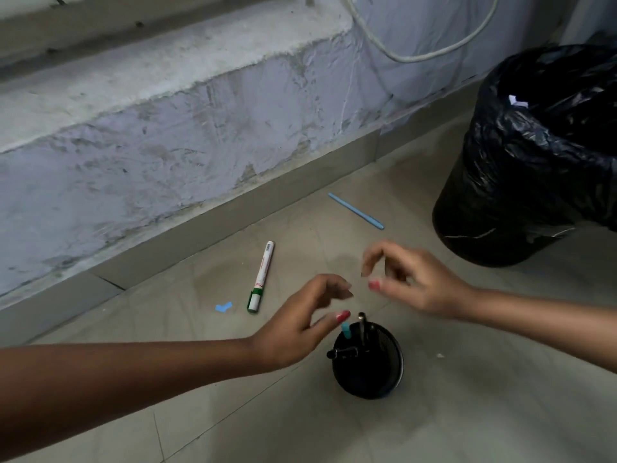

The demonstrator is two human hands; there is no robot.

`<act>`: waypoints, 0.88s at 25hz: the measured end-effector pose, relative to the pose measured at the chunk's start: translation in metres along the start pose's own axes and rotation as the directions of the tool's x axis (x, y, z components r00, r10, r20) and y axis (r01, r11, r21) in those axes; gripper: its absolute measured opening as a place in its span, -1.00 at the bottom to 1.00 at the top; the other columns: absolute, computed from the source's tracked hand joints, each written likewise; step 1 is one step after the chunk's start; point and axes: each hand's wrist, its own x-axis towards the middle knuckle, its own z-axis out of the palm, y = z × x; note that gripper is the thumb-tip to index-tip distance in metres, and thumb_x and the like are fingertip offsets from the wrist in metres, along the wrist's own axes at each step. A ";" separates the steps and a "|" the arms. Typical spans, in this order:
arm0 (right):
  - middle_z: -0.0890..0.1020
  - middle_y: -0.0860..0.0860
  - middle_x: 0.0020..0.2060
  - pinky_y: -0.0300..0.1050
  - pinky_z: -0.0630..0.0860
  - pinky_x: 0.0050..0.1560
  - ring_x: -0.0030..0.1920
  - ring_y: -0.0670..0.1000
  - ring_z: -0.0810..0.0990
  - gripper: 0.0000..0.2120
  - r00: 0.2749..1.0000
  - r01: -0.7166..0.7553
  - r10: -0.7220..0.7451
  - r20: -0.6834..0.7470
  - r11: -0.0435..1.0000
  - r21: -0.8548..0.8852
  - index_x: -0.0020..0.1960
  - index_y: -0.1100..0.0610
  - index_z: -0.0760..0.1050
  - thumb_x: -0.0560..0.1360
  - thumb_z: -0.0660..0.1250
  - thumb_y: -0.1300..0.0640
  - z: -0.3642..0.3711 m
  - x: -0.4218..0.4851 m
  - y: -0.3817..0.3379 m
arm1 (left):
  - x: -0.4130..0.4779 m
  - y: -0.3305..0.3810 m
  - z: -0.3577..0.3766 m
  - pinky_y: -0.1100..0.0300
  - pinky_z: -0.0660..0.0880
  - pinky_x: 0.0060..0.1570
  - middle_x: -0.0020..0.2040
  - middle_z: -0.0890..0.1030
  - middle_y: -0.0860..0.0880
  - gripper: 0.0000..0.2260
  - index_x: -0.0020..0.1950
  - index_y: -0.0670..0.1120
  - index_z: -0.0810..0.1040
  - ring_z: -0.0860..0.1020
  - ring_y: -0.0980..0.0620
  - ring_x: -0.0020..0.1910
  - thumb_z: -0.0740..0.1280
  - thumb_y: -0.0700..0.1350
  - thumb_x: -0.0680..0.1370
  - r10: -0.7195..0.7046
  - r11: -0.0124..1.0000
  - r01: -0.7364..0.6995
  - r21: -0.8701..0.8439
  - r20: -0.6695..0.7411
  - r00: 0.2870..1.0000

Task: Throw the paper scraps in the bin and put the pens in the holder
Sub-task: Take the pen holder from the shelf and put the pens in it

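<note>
A black mesh pen holder (369,372) stands on the floor tiles with a blue pen and a dark pen upright in it. My left hand (300,329) hovers just left of and above its rim, fingers apart, holding nothing. My right hand (410,282) hangs above and behind the holder, fingers curled loosely and empty. A white marker with a green cap (261,277) lies on the floor to the left. A light blue pen (356,211) lies further back near the bin. A small blue paper scrap (223,307) lies left of the marker.
A black bin (521,195) lined with a black bag stands at the right, with white paper inside. A rough wall with a grey skirting (200,228) runs across the back. A white cable (417,56) hangs on the wall. A tiny white speck (440,355) lies right of the holder.
</note>
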 end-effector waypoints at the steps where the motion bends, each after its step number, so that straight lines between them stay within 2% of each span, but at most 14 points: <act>1: 0.57 -0.27 -0.27 -0.25 0.33 -0.39 -0.46 -0.13 0.40 -0.90 0.995 -0.027 0.024 -0.099 0.999 -0.031 -0.05 0.06 0.46 0.45 0.33 0.10 0.000 0.018 0.015 | 0.004 -0.007 -0.007 0.21 0.42 0.16 0.10 0.52 -0.04 -0.75 0.14 -0.08 0.40 0.50 0.10 0.14 0.20 -0.02 0.52 0.013 0.999 -0.011 0.030 -0.048 0.999; 3: 0.56 -0.06 -0.08 -0.15 0.42 -0.18 -0.30 -0.12 0.47 -0.81 0.981 -0.125 0.090 -0.174 0.971 -0.203 0.06 0.14 0.44 0.46 0.33 0.23 0.003 0.063 0.056 | 0.011 -0.032 -0.029 0.19 0.38 0.12 0.13 0.49 -0.08 -0.72 0.16 -0.11 0.40 0.47 0.02 0.16 0.23 -0.04 0.50 -0.021 0.962 0.078 0.262 -0.217 0.976; 4: 0.52 0.10 0.06 -0.06 0.46 -0.02 -0.11 -0.02 0.52 -0.69 0.973 -0.220 0.183 -0.143 0.922 -0.317 0.17 0.19 0.39 0.45 0.33 0.25 0.007 0.084 0.077 | 0.013 -0.046 -0.040 0.13 0.39 0.12 0.17 0.46 -0.12 -0.67 0.20 -0.13 0.37 0.45 -0.07 0.18 0.28 -0.06 0.48 -0.080 0.877 0.203 0.436 -0.285 0.955; 5: 0.44 0.20 0.18 0.04 0.45 0.13 0.08 0.13 0.49 -0.59 0.944 -0.328 0.311 -0.109 0.848 -0.417 0.27 0.21 0.30 0.47 0.32 0.23 0.011 0.100 0.096 | 0.013 -0.058 -0.049 0.05 0.42 0.11 0.21 0.41 -0.16 -0.60 0.23 -0.16 0.34 0.42 -0.15 0.19 0.34 -0.05 0.46 -0.198 0.737 0.365 0.569 -0.335 0.921; 7: 0.35 0.27 0.26 0.15 0.40 0.22 0.25 0.31 0.34 -0.58 0.883 -0.429 0.460 -0.091 0.714 -0.553 0.34 0.23 0.20 0.53 0.22 0.23 0.018 0.120 0.118 | 0.010 -0.074 -0.056 -0.06 0.45 0.04 0.24 0.34 -0.19 -0.51 0.25 -0.17 0.27 0.43 -0.24 0.15 0.38 -0.03 0.45 -0.486 0.456 0.600 0.657 -0.381 0.787; 8: 0.35 0.28 0.25 0.17 0.39 0.20 0.25 0.32 0.31 -0.63 0.875 -0.424 0.477 -0.086 0.667 -0.613 0.34 0.25 0.20 0.56 0.14 0.26 0.023 0.124 0.121 | 0.006 -0.081 -0.054 -0.06 0.45 0.01 0.23 0.34 -0.21 -0.55 0.23 -0.19 0.25 0.46 -0.26 0.12 0.36 -0.05 0.47 -0.579 0.404 0.652 0.642 -0.372 0.725; 10: 0.38 0.29 0.19 0.14 0.42 0.14 0.22 0.30 0.33 -0.66 0.894 -0.366 0.440 -0.086 0.604 -0.708 0.32 0.26 0.21 0.56 0.04 0.32 0.030 0.122 0.122 | 0.003 -0.093 -0.044 -0.06 0.44 -0.01 0.21 0.37 -0.25 -0.70 0.17 -0.24 0.27 0.49 -0.28 0.07 0.27 -0.16 0.53 -0.618 0.451 0.694 0.561 -0.365 0.697; 12: 0.41 0.29 0.15 0.10 0.46 0.07 0.18 0.28 0.38 -0.66 0.916 -0.303 0.398 -0.055 0.595 -0.744 0.30 0.28 0.22 0.53 0.06 0.35 0.037 0.112 0.116 | 0.002 -0.097 -0.039 -0.06 0.42 -0.02 0.20 0.37 -0.28 -0.80 0.15 -0.27 0.29 0.49 -0.28 0.05 0.18 -0.27 0.54 -0.591 0.488 0.695 0.528 -0.385 0.708; 14: 0.47 0.29 0.08 0.03 0.45 -0.08 0.09 0.26 0.45 -0.66 0.911 -0.261 0.412 0.032 0.633 -0.729 0.22 0.26 0.24 0.46 0.17 0.34 0.038 0.096 0.107 | 0.001 -0.086 -0.046 -0.03 0.41 0.01 0.19 0.35 -0.31 -0.80 0.16 -0.30 0.33 0.50 -0.27 0.00 0.16 -0.34 0.54 -0.529 0.558 0.658 0.507 -0.394 0.752; 15: 0.51 0.27 0.02 -0.02 0.42 -0.17 0.00 0.24 0.50 -0.65 0.908 -0.246 0.412 0.079 0.675 -0.696 0.18 0.25 0.26 0.42 0.25 0.31 0.034 0.087 0.099 | -0.001 -0.075 -0.052 -0.01 0.42 0.01 0.16 0.36 -0.31 -0.79 0.16 -0.32 0.37 0.50 -0.24 -0.07 0.17 -0.36 0.53 -0.453 0.637 0.596 0.488 -0.389 0.802; 17: 0.56 0.17 -0.18 -0.11 0.40 -0.27 -0.20 0.17 0.52 -0.64 0.922 -0.224 0.366 0.131 0.775 -0.591 0.09 0.23 0.36 0.34 0.36 0.23 0.013 0.067 0.072 | -0.008 -0.038 -0.063 0.07 0.48 -0.07 0.00 0.41 -0.17 -0.82 0.11 -0.28 0.46 0.51 -0.04 -0.24 0.20 -0.37 0.54 -0.208 0.820 0.364 0.442 -0.362 0.909; 18: 0.56 0.09 -0.28 -0.14 0.40 -0.28 -0.27 0.13 0.52 -0.69 0.946 -0.195 0.300 0.121 0.828 -0.525 0.03 0.22 0.45 0.31 0.38 0.22 -0.002 0.057 0.052 | -0.014 -0.014 -0.068 0.16 0.49 -0.12 -0.08 0.41 -0.08 -0.85 0.08 -0.23 0.50 0.50 0.07 -0.27 0.21 -0.33 0.54 -0.076 0.862 0.230 0.452 -0.332 0.940; 20: 0.59 0.00 -0.41 -0.19 0.43 -0.32 -0.37 0.05 0.56 -0.85 0.984 -0.121 0.163 0.069 0.902 -0.414 -0.16 0.13 0.58 0.27 0.39 0.22 -0.035 0.033 0.006 | -0.028 0.032 -0.073 0.40 0.42 -0.16 -0.13 0.41 0.04 -0.88 0.01 -0.13 0.53 0.47 0.22 -0.20 0.21 -0.19 0.56 0.155 0.847 -0.008 0.531 -0.233 0.960; 22: 0.64 -0.01 -0.43 -0.26 0.47 -0.38 -0.44 -0.03 0.60 -0.90 0.988 -0.064 0.105 0.114 0.945 -0.320 -0.28 0.02 0.62 0.22 0.36 0.15 -0.063 0.004 -0.041 | -0.037 0.066 -0.068 0.52 0.32 -0.12 -0.10 0.42 0.05 -0.82 0.00 -0.10 0.52 0.39 0.32 -0.14 0.15 -0.10 0.55 0.295 0.785 -0.154 0.600 -0.143 0.945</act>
